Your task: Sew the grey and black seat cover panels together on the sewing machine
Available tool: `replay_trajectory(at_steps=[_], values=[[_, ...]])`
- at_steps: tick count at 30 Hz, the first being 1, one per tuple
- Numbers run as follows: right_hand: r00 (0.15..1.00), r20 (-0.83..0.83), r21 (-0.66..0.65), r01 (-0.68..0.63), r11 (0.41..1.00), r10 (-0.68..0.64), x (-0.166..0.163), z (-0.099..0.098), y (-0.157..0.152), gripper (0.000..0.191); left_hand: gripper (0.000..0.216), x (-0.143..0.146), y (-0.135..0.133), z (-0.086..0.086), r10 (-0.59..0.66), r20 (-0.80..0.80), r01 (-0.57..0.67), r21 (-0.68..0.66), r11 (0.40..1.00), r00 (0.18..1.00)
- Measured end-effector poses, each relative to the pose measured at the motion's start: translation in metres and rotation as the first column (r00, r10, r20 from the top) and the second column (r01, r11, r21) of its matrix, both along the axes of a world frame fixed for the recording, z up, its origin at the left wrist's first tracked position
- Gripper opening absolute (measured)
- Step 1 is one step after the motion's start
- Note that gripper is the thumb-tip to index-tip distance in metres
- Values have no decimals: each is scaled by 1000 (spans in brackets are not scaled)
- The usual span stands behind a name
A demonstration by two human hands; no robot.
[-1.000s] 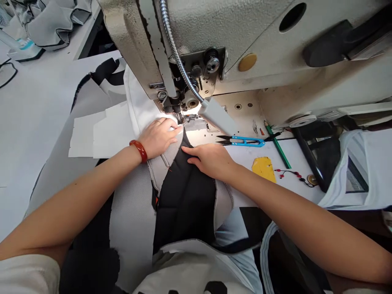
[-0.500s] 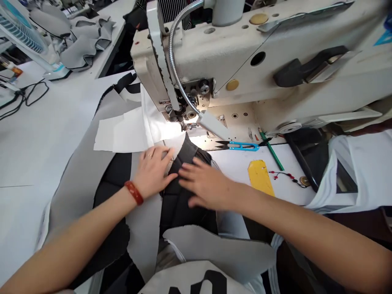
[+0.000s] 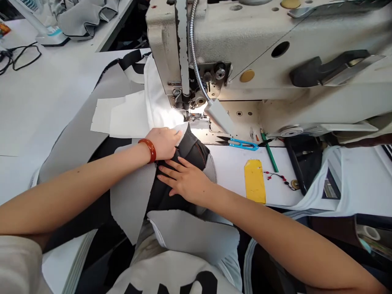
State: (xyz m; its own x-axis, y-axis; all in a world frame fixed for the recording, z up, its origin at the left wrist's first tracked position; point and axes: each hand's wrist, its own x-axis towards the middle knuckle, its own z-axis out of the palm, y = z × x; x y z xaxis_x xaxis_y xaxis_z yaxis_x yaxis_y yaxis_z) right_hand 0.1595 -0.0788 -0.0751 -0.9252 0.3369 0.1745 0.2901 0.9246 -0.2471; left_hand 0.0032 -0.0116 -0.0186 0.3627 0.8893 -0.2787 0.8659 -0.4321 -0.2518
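Observation:
A grey-and-black padded fabric piece (image 3: 196,152) lies under the front of the sewing machine (image 3: 171,53), its near end over my lap. My left hand (image 3: 163,143), with a red bracelet at the wrist, has its fingers curled down on the fabric's light edge, just before the lit presser foot (image 3: 196,117). Beside it, my right hand (image 3: 188,181) lies flat on the black part, fingers spread. Left of the needle area, white strips (image 3: 127,116) rest on the grey fabric. The left fingertips are partly hidden.
Blue thread snips (image 3: 243,144), a green pencil (image 3: 271,157), a yellow tag (image 3: 255,181) and a beaded string (image 3: 280,176) lie right of the fabric. A lamp head (image 3: 219,116) hangs beside the needle. Black cables (image 3: 21,57) lie far left.
My left hand has curled its fingers on the fabric edge and turned sideways. My right hand has slid slightly left and toward me. The fabric's black end has swung round, and the view has tilted down.

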Motion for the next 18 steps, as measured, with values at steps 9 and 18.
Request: replay_trajectory(at_steps=[9,18], values=[[994,-67,8,90,996,-89,-27,-3,18,45,39,8,24,-1,85,85,-82,-37,996,993],[969,-41,-138,237,962,-245,-68,-10,39,39,34,19,40,1,78,10,-78,-23,997,997]])
